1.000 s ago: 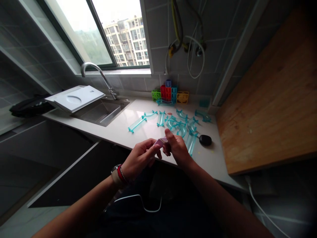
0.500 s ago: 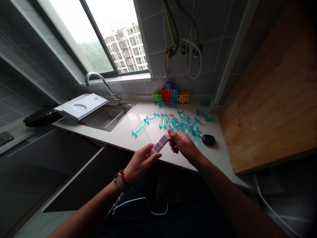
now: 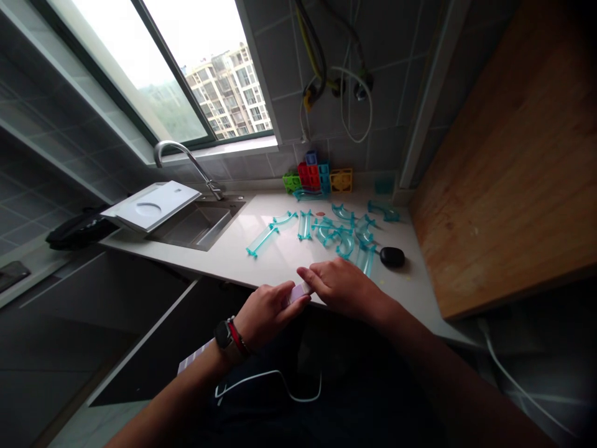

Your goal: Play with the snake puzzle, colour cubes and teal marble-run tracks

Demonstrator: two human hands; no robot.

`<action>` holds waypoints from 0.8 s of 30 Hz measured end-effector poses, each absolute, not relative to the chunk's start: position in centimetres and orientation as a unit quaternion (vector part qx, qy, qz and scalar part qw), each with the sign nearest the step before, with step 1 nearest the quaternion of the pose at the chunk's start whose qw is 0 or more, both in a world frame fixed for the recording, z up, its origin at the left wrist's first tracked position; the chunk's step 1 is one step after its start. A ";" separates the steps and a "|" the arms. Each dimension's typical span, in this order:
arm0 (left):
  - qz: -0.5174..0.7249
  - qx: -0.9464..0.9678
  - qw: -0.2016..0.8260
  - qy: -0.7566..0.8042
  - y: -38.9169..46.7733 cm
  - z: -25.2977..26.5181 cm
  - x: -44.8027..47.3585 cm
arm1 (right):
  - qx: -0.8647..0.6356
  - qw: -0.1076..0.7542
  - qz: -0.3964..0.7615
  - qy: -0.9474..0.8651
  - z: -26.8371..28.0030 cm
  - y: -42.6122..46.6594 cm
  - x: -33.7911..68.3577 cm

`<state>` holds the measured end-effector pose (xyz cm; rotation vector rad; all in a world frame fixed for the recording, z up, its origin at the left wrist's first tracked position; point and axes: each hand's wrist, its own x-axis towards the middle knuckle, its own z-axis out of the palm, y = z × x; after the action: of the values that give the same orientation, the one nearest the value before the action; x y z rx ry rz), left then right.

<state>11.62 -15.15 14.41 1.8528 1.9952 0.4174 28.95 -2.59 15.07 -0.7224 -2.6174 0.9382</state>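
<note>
A light purple strip with pale cross bands (image 3: 297, 294) is stretched between my hands, just over the counter's front edge. My left hand (image 3: 263, 311) is closed around its lower part, thumb on top. Its upper end disappears into my right hand (image 3: 342, 286), which pinches it with thumb and curled fingers. A similar purple banded piece (image 3: 193, 356) shows beneath my left forearm; whether the two are joined is hidden. Clear teal track pieces, straight (image 3: 263, 241) and curved (image 3: 345, 242), lie on the counter beyond my hands.
Coloured blocks, including a red one (image 3: 309, 177) and a yellow one (image 3: 341, 180), stand against the wall. A black rounded object (image 3: 392, 257) lies at the right, near a wooden panel (image 3: 504, 174). At the left are a sink (image 3: 205, 233) and a white board (image 3: 153, 204).
My right hand has come lower and closer to my left, covering more of the strip, so less of it shows. The purple piece under my left forearm now shows more. The view has shifted slightly.
</note>
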 end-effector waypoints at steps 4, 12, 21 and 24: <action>0.156 0.675 0.341 0.635 -15.8 15.8 11.1 | -0.090 0.118 0.401 -0.904 15.5 -2.1 29.7; 0.228 0.498 0.696 0.464 -16.7 16.5 11.2 | 0.019 0.124 0.574 -0.809 15.7 -2.6 29.9; 0.282 0.506 0.568 0.584 -15.5 16.6 11.7 | -0.146 0.176 0.475 -0.850 15.0 -1.7 29.5; 0.289 0.500 0.568 0.586 -15.4 16.5 11.7 | -0.129 0.152 0.475 -0.857 15.2 -1.5 29.8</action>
<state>11.72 -15.38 16.48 1.1753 1.3776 0.6787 29.75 -1.52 15.24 -0.3691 -2.4593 1.3638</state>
